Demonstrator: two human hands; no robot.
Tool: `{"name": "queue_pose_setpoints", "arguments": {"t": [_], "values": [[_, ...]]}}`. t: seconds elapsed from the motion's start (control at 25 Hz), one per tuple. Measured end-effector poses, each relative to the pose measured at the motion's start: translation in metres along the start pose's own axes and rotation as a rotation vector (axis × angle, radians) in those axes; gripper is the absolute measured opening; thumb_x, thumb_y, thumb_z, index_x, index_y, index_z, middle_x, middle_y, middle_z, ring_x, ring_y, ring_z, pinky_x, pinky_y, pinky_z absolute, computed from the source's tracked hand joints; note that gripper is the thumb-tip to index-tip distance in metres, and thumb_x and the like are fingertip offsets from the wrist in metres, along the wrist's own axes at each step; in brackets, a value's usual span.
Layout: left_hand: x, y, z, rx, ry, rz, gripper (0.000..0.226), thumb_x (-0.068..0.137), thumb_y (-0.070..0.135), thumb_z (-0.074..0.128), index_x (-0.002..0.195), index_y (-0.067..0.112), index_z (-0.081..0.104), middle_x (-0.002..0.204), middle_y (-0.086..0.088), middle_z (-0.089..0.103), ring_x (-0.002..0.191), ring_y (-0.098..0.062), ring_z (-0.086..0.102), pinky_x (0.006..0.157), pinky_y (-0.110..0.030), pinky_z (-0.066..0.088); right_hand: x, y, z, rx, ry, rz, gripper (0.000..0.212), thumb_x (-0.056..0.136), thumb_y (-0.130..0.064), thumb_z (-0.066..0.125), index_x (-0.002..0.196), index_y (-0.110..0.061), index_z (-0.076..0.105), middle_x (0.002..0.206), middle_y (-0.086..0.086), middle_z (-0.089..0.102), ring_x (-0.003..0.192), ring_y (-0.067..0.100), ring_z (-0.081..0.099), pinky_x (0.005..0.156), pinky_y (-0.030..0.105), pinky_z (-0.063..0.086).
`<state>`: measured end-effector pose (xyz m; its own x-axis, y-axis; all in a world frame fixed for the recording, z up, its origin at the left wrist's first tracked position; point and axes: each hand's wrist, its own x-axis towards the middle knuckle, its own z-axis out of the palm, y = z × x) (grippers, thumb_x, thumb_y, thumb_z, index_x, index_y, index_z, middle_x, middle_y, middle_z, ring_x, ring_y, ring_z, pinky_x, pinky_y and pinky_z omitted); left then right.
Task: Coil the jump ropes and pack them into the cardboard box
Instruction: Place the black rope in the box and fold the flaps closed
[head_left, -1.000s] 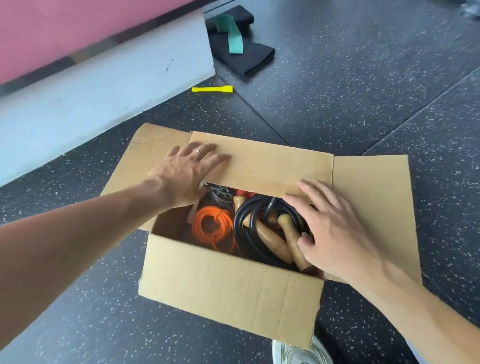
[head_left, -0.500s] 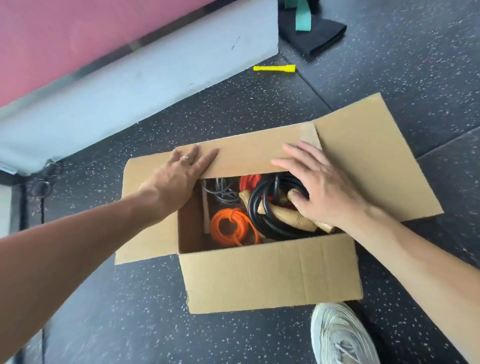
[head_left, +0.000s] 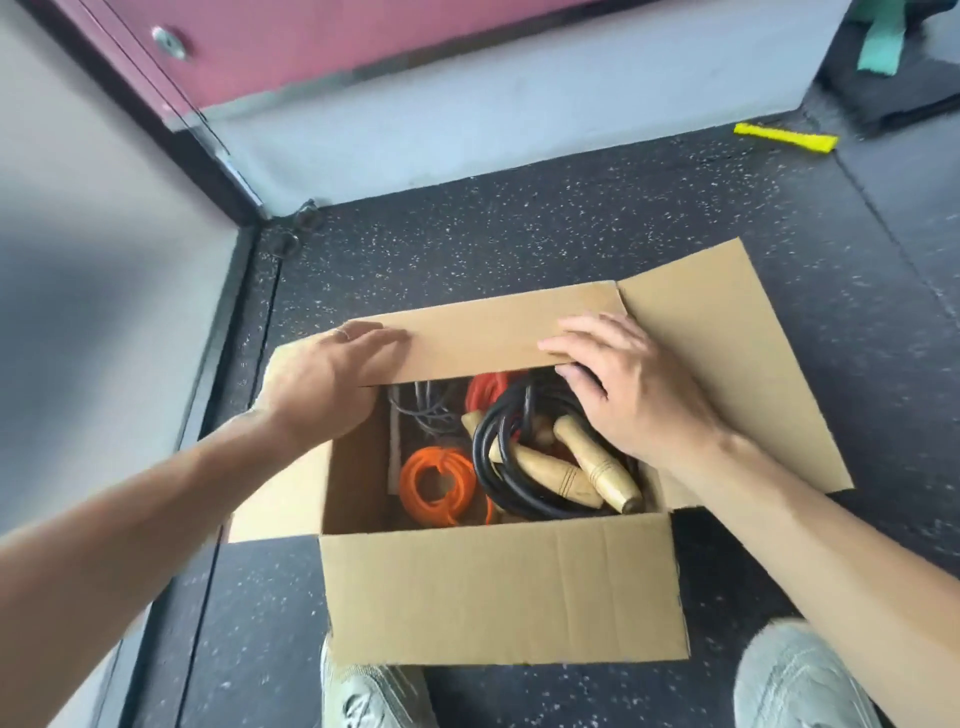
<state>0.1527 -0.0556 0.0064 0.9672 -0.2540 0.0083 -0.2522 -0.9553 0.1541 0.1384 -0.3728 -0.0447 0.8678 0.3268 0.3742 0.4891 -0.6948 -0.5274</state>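
Head view: coiled jump ropes (head_left: 483, 447) sit inside the cardboard box (head_left: 504, 587), left hand (head_left: 322, 384) flat, grip wide, on the far flap (head_left: 483, 332), right hand (head_left: 639, 384) pinching its edge, and those wooden handles (head_left: 597, 467) could jam it

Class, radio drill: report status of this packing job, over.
Left hand flat on far flap, right hand pinching its edge. Coiled ropes inside cardboard box. Watch black rope: sits high, may foul flap.

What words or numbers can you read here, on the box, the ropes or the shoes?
None can be read.
cardboard box: plain brown card, no print.
wooden handles: grooves only, no letters.
yellow handle: blurred, no text seen.
shoes: too blurred to tell.
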Motion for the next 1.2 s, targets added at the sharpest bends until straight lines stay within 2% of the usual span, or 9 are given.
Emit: {"name": "queue_pose_setpoints", "arguments": {"t": [0.08, 0.24, 0.4, 0.52, 0.64, 0.76, 0.84, 0.96, 1.2], "values": [[0.008, -0.004, 0.0, -0.361, 0.227, -0.223, 0.064, 0.077, 0.021, 0.083, 0.134, 0.035, 0.057, 0.134, -0.001, 0.059, 0.111, -0.016, 0.064, 0.095, -0.01, 0.043, 0.02, 0.004, -0.013, 0.033, 0.13, -0.001, 0.018, 0.093, -0.018, 0.067, 0.109, -0.012, 0.071, 0.11, 0.006, 0.067, 0.102, 0.026, 0.065, 0.093, 0.041, 0.052], [0.021, -0.013, 0.001, -0.599, 0.499, -0.552, 0.083, 0.065, 0.058, 0.083, 0.135, 0.043, 0.04, 0.13, 0.007, 0.054, 0.122, -0.013, 0.054, 0.102, -0.039, 0.047, 0.079, 0.008, -0.025, -0.044, 0.227, 0.224, 0.05, 0.087, -0.039, 0.072, 0.129, -0.017, 0.057, 0.119, 0.01, 0.059, 0.108, 0.03, 0.06, 0.094, 0.041, 0.046], [-0.01, -0.027, 0.013, -0.225, 0.037, -0.876, 0.074, 0.067, 0.073, 0.071, 0.13, 0.046, 0.043, 0.148, -0.009, 0.035, 0.137, -0.037, 0.036, 0.113, -0.061, 0.028, 0.094, 0.006, -0.023, -0.299, 0.085, 0.539, 0.091, 0.081, -0.056, 0.072, 0.152, -0.045, 0.017, 0.134, 0.014, 0.053, 0.121, 0.043, 0.051, 0.104, 0.06, 0.035], [-0.037, -0.043, 0.008, -0.467, -0.1, -0.995, 0.095, 0.059, 0.083, 0.069, 0.139, 0.045, 0.037, 0.143, -0.017, 0.039, 0.123, -0.04, 0.05, 0.104, -0.055, 0.045, 0.117, 0.006, -0.024, -0.163, -0.054, 0.681, 0.095, 0.088, -0.06, 0.062, 0.154, -0.048, -0.006, 0.14, 0.02, 0.051, 0.129, 0.042, 0.05, 0.107, 0.06, 0.036], [-0.053, -0.053, -0.014, -0.48, 0.0, -0.985, 0.096, 0.047, 0.085, 0.074, 0.129, 0.047, 0.044, 0.118, -0.011, 0.066, 0.102, -0.032, 0.066, 0.089, -0.048, 0.056, 0.129, 0.022, -0.022, -0.336, -0.383, 0.839, 0.085, 0.087, -0.076, 0.045, 0.158, -0.033, 0.022, 0.149, 0.016, 0.049, 0.136, 0.04, 0.045, 0.112, 0.053, 0.036], [-0.054, -0.032, -0.065, -0.572, 0.14, -0.846, 0.054, 0.078, 0.065, 0.072, 0.12, 0.033, 0.065, 0.106, 0.001, 0.074, 0.095, -0.024, 0.07, 0.082, -0.038, 0.056, 0.125, 0.023, -0.036, -0.59, -0.632, 0.909, 0.085, 0.088, -0.082, 0.033, 0.141, -0.021, 0.055, 0.152, 0.013, 0.047, 0.142, 0.037, 0.038, 0.117, 0.053, 0.021], [-0.046, 0.0, -0.08, -0.771, -0.024, -0.676, 0.039, 0.09, 0.057, 0.06, 0.107, 0.025, 0.075, 0.095, 0.006, 0.078, 0.084, -0.017, 0.074, 0.076, -0.036, 0.057, 0.126, 0.012, -0.052, -0.755, -0.752, 0.838, 0.082, 0.082, -0.086, 0.036, 0.133, -0.028, 0.062, 0.146, 0.006, 0.054, 0.138, 0.034, 0.044, 0.112, 0.048, 0.025], [-0.041, 0.027, -0.049, -0.466, -0.24, -0.429, 0.031, 0.097, 0.05, 0.055, 0.115, 0.032, 0.074, 0.103, 0.011, 0.074, 0.097, -0.012, 0.069, 0.088, -0.027, 0.051, 0.136, -0.011, -0.076, -0.796, -0.852, 0.733, 0.082, 0.081, -0.086, 0.04, 0.133, -0.025, 0.062, 0.146, 0.002, 0.054, 0.134, 0.032, 0.048, 0.109, 0.043, 0.037], [-0.064, 0.005, -0.009, -0.301, -0.276, -0.229, 0.085, 0.08, -0.013, 0.055, 0.143, 0.044, 0.049, 0.152, 0.026, 0.035, 0.13, -0.01, 0.045, 0.097, 0.002, 0.019, 0.124, -0.054, -0.106, 0.431, -0.592, 0.907, 0.022, 0.098, -0.034, 0.062, 0.116, -0.021, 0.06, 0.104, 0.022, 0.075, 0.094, 0.03, 0.075, 0.094, 0.045, 0.053]]}}
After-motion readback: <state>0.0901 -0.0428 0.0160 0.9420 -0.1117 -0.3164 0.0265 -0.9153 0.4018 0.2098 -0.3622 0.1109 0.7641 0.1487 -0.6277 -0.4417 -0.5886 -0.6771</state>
